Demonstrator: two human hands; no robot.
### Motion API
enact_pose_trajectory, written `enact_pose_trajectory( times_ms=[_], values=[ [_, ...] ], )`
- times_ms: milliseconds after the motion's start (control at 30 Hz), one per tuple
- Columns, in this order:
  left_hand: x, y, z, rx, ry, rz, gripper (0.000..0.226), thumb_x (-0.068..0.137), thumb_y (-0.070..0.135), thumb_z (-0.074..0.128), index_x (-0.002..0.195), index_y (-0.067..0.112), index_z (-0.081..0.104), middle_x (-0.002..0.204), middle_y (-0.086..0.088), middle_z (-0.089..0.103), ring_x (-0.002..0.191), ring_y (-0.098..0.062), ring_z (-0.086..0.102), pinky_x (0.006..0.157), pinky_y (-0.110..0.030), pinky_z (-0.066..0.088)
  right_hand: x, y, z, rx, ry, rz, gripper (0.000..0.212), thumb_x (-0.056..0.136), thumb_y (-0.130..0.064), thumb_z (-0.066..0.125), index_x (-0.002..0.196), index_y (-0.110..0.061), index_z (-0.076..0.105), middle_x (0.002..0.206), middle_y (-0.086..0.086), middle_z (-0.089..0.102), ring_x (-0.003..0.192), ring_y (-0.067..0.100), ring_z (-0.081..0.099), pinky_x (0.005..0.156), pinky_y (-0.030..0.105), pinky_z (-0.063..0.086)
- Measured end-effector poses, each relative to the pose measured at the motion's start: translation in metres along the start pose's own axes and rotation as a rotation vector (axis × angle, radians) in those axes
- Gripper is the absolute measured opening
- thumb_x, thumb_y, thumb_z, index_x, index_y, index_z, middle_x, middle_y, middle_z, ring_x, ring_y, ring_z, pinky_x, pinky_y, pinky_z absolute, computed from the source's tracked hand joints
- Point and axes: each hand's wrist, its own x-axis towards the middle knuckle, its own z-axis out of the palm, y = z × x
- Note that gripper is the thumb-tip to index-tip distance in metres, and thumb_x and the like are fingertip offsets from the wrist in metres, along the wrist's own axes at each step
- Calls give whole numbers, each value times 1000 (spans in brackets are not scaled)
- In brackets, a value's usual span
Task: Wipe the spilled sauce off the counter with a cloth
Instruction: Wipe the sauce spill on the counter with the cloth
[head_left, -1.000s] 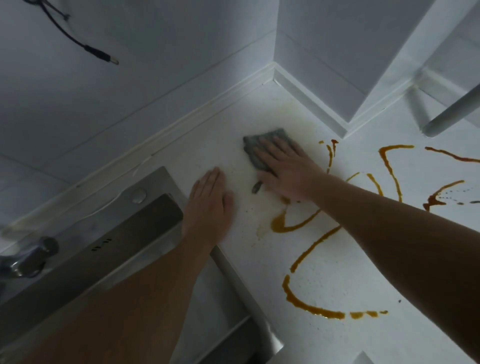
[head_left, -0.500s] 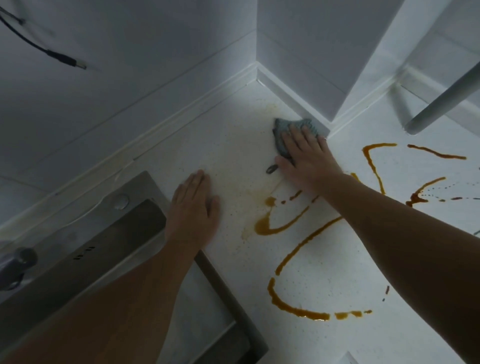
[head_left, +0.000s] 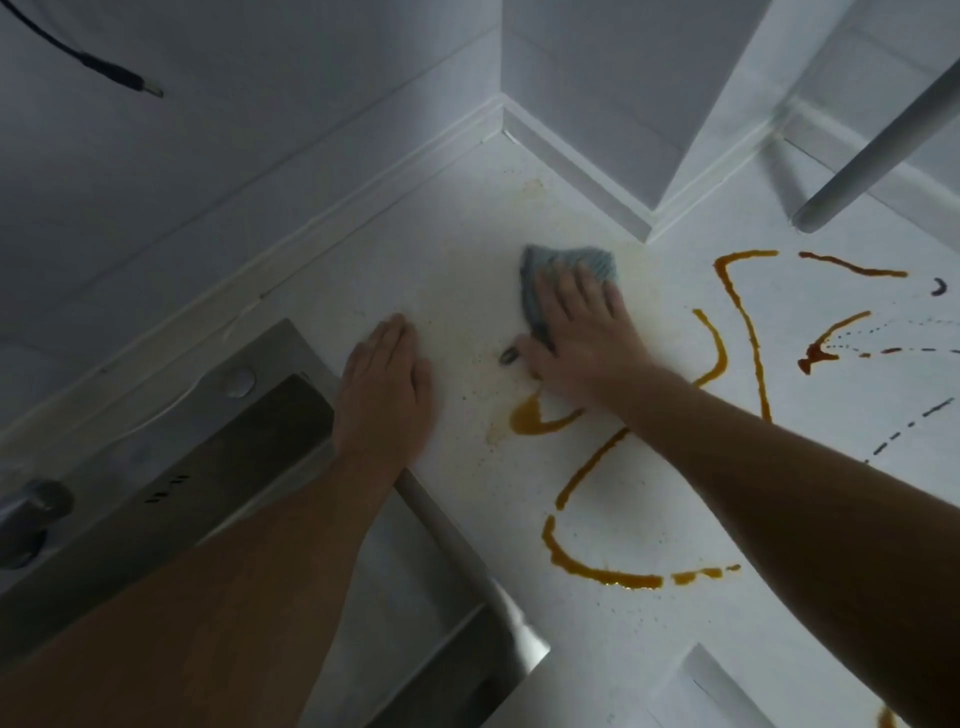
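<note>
The right hand (head_left: 582, 332) presses its spread, straight fingers flat on the small grey-blue folded cloth (head_left: 566, 270), near the white counter's (head_left: 649, 519) back corner. Soft, light and likely to bunch, the cloth probably needs broad palm pressure. The left hand (head_left: 384, 389) rests flat at the sink edge; the brown sauce trails (head_left: 597, 571) remain.

It is dim in here, a cool grey-blue cast over everything. The brightest patch is the white tabletop (head_left: 649, 499) in the middle and right; the walls (head_left: 260, 156) at upper left fall into shade. Both forearms read dark, nearly silhouetted low down. A soft shadow trails from the white pole (head_left: 883, 135). No glare. Straight edges bow near the borders, and the faucet (head_left: 31, 514) at far left is smeared.
</note>
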Motion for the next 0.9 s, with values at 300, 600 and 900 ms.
enact_pose_trajectory(
  times_ms=[300,600,900],
  values=[
    [0,-2,3,-12,-2,9,56,107,31,26,157,6,35,164,-10,33,153,-23,26,127,-41,17,-15,3,-3,29,-39,54,97,93,-84,-5,171,-27,-5,179,1,-11,164,26,-16,131,52,-8],
    [0,-4,0,-125,-16,-6,64,99,33,24,155,4,38,164,-11,32,153,-23,26,126,-33,9,-93,-36,23,-38,-177,-302,89,94,-88,1,166,-39,-20,175,-11,-25,158,14,-31,130,46,-16],
    [-4,-3,-1,-129,-16,-2,63,100,33,23,157,9,35,166,-8,29,154,-21,23,126,-33,8,-136,-83,47,-22,-138,-366,93,97,-86,5,170,-31,-7,177,-1,-16,162,24,-24,130,51,-15]
  ],
)
